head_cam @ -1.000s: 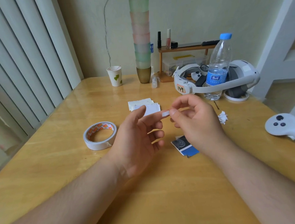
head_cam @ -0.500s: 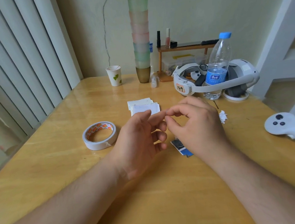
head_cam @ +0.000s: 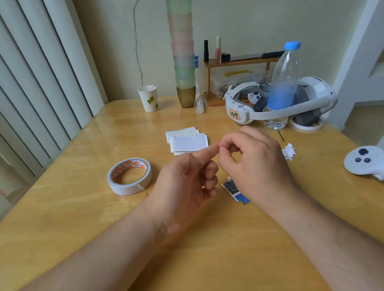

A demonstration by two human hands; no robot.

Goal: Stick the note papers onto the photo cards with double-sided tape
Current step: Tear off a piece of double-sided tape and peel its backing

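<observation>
Two hands meet fingertip to fingertip: left hand point(head_cam: 184, 182) loosely curled, right hand point(head_cam: 254, 163) pinching, its contents hidden; any tape could fold onto itself.

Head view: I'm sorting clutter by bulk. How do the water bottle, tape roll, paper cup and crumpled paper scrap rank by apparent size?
1. water bottle
2. tape roll, though it lies nearer the camera, so its lead over the cup is unsure
3. paper cup
4. crumpled paper scrap
</observation>
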